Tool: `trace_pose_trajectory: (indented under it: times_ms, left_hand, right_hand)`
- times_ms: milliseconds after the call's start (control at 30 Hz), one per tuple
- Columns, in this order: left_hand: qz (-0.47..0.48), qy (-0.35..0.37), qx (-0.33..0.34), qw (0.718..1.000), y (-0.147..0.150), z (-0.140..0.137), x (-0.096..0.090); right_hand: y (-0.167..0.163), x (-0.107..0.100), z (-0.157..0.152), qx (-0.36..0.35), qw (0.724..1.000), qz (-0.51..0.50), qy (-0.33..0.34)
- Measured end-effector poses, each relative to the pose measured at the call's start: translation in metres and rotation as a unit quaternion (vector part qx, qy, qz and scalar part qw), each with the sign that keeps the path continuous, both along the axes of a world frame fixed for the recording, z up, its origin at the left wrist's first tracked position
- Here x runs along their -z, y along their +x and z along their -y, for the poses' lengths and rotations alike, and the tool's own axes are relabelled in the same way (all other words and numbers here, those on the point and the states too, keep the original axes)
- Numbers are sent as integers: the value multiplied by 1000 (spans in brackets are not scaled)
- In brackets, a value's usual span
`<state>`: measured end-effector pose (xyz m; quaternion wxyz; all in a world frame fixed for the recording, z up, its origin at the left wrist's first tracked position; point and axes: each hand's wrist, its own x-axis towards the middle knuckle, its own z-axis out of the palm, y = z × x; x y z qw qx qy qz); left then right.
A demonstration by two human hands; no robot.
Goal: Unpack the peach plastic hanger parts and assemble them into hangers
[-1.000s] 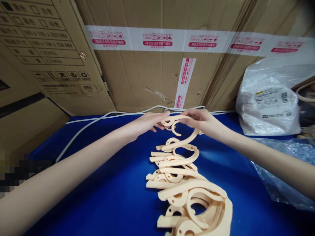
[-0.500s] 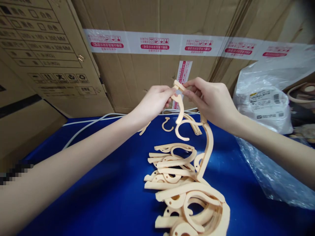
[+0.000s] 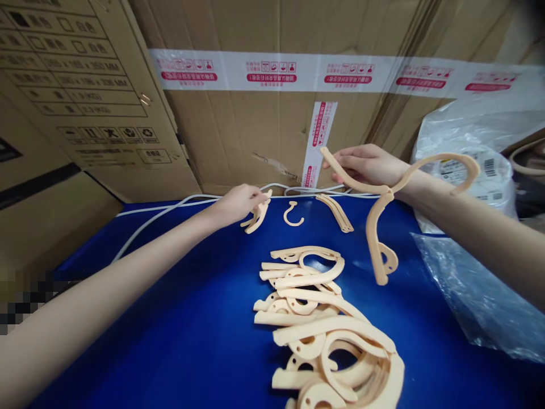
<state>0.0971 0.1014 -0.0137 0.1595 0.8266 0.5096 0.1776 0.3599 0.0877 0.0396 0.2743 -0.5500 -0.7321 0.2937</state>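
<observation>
Cardboard (image 3: 238, 130) for a backdrop, crossed by white tape (image 3: 232, 71) with red print, and below it a blue tabletop (image 3: 191, 318) with white cable (image 3: 172, 205) near the far edge. Over to the left hand (image 3: 240, 204): down at a small cluster of beige pieces (image 3: 260, 218), right under the fingertips and slightly to the near side, long axis slanting from far right to near left. Clearly closer to this hand than to the other. Curled fingers, little gap on show, in contact with the cluster, but no telling a firm pinch from a mere touch. Just right of it, a loose hook (image 3: 285, 216), then a neat set of curved strips (image 3: 335, 213).

Up in the air on the other side: a beige hanger (image 3: 373, 238) in the right hand (image 3: 361, 165), bent fingers closed behind the upper arm, exact contact partly hidden. Slim, smooth, pale, plastic by the look of it. Hook out to the right across the forearm, upper arm sloping up and left, lower arm dropping from the joint, with a rounded, holed tab on its right side. Nearer the camera, a long pile of folded hangers (image 3: 323, 325); off right, a white bag (image 3: 500, 196) and clear plastic (image 3: 468, 301).
</observation>
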Motion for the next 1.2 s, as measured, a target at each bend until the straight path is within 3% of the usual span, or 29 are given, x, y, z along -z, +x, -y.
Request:
trace_pose_trajectory:
  times_ms: [167,367,500,600,767,900,1033,1100,1133,1167,1200]
  left_hand:
    - [-36,62,-46,996,-13,-17,34]
    - [-51,111,65,990,-14,-13,56]
    - [-54,130,75,987,-17,-9,67]
    - [-59,146,51,986,-15,-7,71]
    - [-65,178,-57,980,-7,1,72]
    - [-58,189,-53,979,-4,8,69]
    - [-26,205,-54,977,-1,13,57]
    - [67,156,-41,985,5,15,45]
    - [146,96,-19,984,8,16,37]
    - [240,-13,18,971,13,18,29]
    - [273,-85,45,957,18,20,21]
  right_hand:
    - [-4,3,17,2,978,-195,-74]
    - [1,-5,28,81,937,-339,-3]
    - [10,-6,23,111,911,-396,19]
    - [11,-4,24,115,901,-418,17]
    - [1,0,32,109,888,-447,-15]
    - [-6,7,35,126,873,-469,-33]
    - [-8,23,36,95,861,-496,-60]
    - [-10,32,37,86,856,-504,-72]
    - [-11,36,37,85,855,-508,-69]
    - [-13,39,38,84,854,-510,-59]
    - [-14,42,38,82,855,-511,-43]
